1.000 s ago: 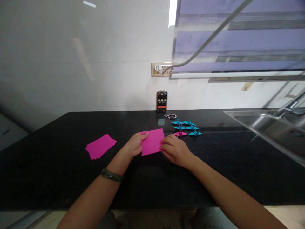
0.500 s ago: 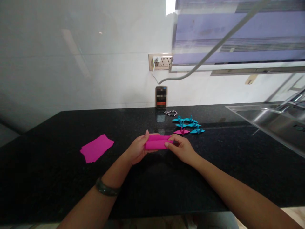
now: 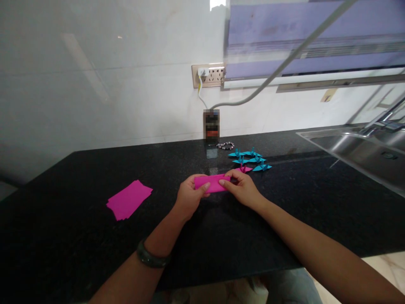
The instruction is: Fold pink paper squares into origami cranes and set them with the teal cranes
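Between my hands, above the dark countertop [image 3: 202,249], is a sheet of pink paper [image 3: 212,184] folded into a narrow band. My left hand [image 3: 190,195] pinches its left end, thumb on the near face and fingers behind. At the right end my right hand [image 3: 242,189] grips it with thumb and fingertips. Just beyond that hand sits a pink paper crane [image 3: 243,169], partly hidden by it. Several blue paper cranes [image 3: 262,167] stand behind and to the right. A stack of pink paper sheets [image 3: 129,200] lies to the left, slightly fanned.
A phone-like device [image 3: 211,126], its screen blurred out, leans on the wall with a bead bracelet [image 3: 225,146] beside it. White cable runs to a wall socket [image 3: 209,76]. The steel sink [image 3: 329,145] and its faucet [image 3: 376,125] are at the right.
The pink paper's two layers have come together into one flatter band. My left thumb has moved down from the upper edge onto its near face. The view has shifted slightly.
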Available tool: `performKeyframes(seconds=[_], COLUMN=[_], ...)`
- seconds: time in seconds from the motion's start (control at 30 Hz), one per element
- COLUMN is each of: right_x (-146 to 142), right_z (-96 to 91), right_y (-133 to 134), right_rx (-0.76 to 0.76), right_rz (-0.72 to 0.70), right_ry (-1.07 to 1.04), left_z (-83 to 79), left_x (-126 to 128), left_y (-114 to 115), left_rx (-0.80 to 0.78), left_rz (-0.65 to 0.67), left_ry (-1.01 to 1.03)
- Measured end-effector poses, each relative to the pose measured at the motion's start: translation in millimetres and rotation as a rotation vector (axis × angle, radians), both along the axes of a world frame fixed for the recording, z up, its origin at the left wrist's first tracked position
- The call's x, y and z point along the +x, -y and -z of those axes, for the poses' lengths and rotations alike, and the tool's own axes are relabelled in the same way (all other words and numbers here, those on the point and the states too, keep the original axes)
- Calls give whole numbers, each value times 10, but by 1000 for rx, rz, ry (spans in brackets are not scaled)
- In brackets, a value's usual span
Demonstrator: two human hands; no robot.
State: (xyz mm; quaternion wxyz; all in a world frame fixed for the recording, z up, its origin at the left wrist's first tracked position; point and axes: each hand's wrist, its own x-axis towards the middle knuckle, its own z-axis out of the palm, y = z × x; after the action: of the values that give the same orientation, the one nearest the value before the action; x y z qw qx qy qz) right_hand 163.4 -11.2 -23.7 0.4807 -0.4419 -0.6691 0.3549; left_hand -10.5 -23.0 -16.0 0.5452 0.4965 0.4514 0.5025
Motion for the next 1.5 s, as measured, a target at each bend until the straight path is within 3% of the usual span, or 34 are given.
performKeyframes(seconds=[0.17, 0.3, 1.5], right_x=[-53, -52, -22], right_z=[22, 49, 52], right_y=[-7, 15, 15], right_rx=[-181, -302, -255], right_rz=[-44, -97, -18], right_ry=[-314, -353, -249], left_z=[46, 36, 31], left_x=[-6, 7, 34], left_y=[-25, -27, 7], left_rx=[42, 31, -95], left_rz=[-82, -91, -82], left_ry=[-3, -8, 64])
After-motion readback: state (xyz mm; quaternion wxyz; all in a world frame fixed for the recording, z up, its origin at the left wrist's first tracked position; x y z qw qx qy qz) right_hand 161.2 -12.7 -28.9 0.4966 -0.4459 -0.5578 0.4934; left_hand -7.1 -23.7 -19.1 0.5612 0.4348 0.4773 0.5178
